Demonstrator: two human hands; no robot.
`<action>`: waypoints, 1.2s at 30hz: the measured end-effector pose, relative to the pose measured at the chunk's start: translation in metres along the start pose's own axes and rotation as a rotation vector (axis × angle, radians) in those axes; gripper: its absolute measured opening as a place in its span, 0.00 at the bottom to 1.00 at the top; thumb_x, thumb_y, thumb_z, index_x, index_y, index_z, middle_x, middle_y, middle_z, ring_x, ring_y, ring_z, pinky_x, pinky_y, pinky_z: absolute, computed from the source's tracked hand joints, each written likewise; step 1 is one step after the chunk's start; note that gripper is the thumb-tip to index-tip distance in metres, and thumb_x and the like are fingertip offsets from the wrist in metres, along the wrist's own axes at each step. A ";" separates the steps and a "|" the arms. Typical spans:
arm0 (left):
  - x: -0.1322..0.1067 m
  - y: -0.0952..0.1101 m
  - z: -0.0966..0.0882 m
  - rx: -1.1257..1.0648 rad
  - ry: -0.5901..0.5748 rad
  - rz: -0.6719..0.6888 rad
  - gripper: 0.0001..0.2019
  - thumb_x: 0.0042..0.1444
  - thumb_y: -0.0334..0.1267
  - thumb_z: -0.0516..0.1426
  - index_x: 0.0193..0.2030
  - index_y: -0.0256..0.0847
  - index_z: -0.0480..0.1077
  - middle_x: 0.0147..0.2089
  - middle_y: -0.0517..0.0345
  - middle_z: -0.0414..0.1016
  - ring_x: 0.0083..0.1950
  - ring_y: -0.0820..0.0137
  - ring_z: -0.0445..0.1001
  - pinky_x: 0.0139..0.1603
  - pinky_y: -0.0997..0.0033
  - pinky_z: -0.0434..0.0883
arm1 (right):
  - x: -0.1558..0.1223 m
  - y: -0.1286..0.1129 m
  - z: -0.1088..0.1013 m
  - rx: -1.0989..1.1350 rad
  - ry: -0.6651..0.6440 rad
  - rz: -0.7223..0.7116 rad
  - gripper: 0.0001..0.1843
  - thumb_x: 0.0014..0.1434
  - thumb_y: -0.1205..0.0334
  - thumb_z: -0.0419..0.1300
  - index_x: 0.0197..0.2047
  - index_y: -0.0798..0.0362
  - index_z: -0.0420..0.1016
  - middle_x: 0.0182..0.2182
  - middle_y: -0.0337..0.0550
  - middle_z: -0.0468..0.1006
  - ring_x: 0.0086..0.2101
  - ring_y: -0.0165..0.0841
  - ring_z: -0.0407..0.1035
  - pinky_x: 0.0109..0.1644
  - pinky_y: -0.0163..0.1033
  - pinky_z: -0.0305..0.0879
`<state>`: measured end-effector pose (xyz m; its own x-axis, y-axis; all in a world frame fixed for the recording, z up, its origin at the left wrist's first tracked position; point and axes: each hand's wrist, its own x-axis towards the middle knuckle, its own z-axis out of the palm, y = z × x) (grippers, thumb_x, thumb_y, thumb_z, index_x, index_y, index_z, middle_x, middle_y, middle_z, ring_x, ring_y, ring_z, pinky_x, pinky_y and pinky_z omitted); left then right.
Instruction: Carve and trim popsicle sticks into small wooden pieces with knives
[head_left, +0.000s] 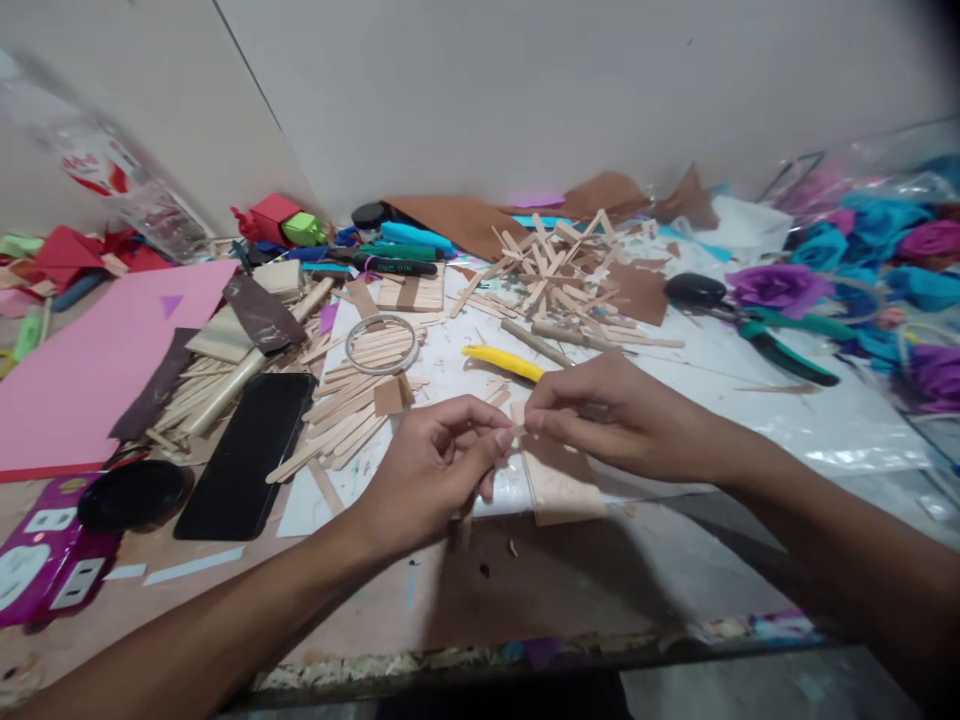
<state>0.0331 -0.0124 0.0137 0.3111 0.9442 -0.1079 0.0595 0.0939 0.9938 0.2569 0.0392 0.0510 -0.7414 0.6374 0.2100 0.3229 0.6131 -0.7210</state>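
Observation:
Over the near middle of the table, my left hand (450, 450) and my right hand (607, 415) meet with fingertips pinched together. Between them is a small pale piece (518, 430) that looks like wood, mostly hidden by the fingers. Just under my right hand lies a flat tan panel (566, 492) on white paper. A yellow-handled tool (501, 360) rests behind my hands, its right end covered by the right one. To the left of my left hand, craft sticks (352, 425) are spread out, with a roll of tape (382, 344) on top.
A black phone (246, 455) and a purple box (56, 550) lie at left, beside pink sheets (127, 360). Behind are a heap of craft sticks (555, 265) and brown sheets (457, 225). Pliers (787, 340) and paper flowers (780, 288) are at right. The table edge (450, 665) runs along the front.

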 end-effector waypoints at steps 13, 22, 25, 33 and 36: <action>-0.002 0.003 -0.005 0.569 0.058 0.496 0.05 0.66 0.32 0.59 0.38 0.38 0.76 0.31 0.61 0.75 0.29 0.77 0.69 0.30 0.75 0.64 | -0.001 -0.009 0.010 -0.115 0.022 -0.075 0.09 0.70 0.64 0.58 0.35 0.52 0.73 0.24 0.35 0.72 0.25 0.28 0.65 0.29 0.36 0.58; -0.002 0.005 -0.009 0.765 0.054 0.716 0.05 0.66 0.26 0.58 0.38 0.38 0.70 0.33 0.61 0.74 0.31 0.76 0.69 0.33 0.75 0.64 | 0.002 -0.010 0.024 -0.147 0.160 -0.062 0.09 0.63 0.70 0.57 0.30 0.54 0.72 0.21 0.32 0.69 0.22 0.23 0.59 0.27 0.31 0.55; -0.001 0.004 -0.009 0.801 0.058 0.765 0.05 0.65 0.25 0.59 0.38 0.37 0.70 0.33 0.61 0.73 0.32 0.76 0.69 0.33 0.75 0.64 | 0.002 -0.010 0.028 -0.109 0.195 -0.043 0.09 0.60 0.72 0.56 0.29 0.54 0.71 0.20 0.32 0.68 0.23 0.23 0.60 0.27 0.29 0.55; -0.001 0.007 -0.010 0.716 0.079 0.745 0.05 0.64 0.25 0.59 0.38 0.36 0.72 0.31 0.62 0.72 0.31 0.78 0.68 0.33 0.77 0.64 | 0.001 -0.010 0.020 0.007 0.155 -0.007 0.08 0.65 0.69 0.57 0.33 0.54 0.74 0.23 0.33 0.70 0.23 0.24 0.60 0.26 0.31 0.55; -0.001 0.008 -0.011 0.658 0.087 0.674 0.04 0.64 0.26 0.60 0.37 0.36 0.73 0.30 0.63 0.70 0.29 0.79 0.65 0.30 0.78 0.62 | 0.000 -0.006 0.015 0.015 0.148 -0.024 0.10 0.70 0.63 0.58 0.35 0.54 0.74 0.24 0.33 0.70 0.23 0.24 0.60 0.27 0.32 0.55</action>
<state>0.0225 -0.0093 0.0223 0.4051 0.7574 0.5121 0.4248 -0.6519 0.6282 0.2457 0.0283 0.0455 -0.6535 0.6853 0.3214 0.2965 0.6224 -0.7244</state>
